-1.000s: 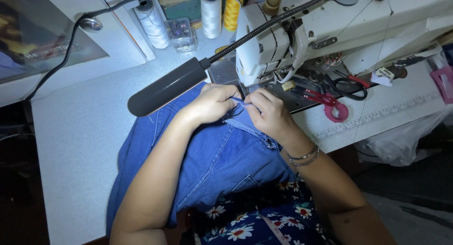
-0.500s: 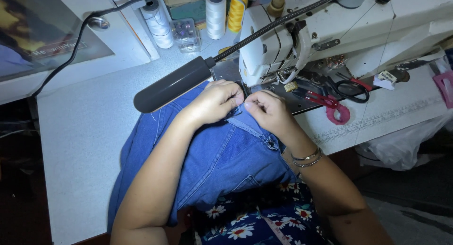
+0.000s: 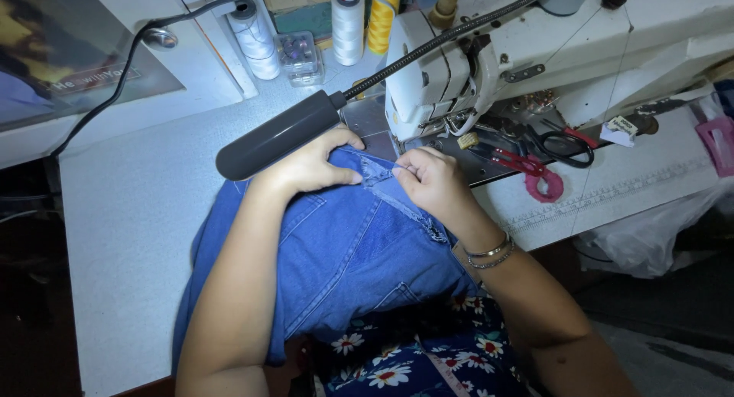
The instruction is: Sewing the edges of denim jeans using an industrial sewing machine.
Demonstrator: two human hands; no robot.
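Your left grip (image 3: 313, 164) and right grip (image 3: 432, 181) rest on the denim (image 3: 352, 252), side by side. Just behind them stands the machine (image 3: 459, 68), the lamp (image 3: 279, 136) reaching left of it. Scissors (image 3: 562, 143) and snips (image 3: 527, 168) lie right of your right grip. Spools (image 3: 348, 22) stand far behind, on the surface (image 3: 130, 229).
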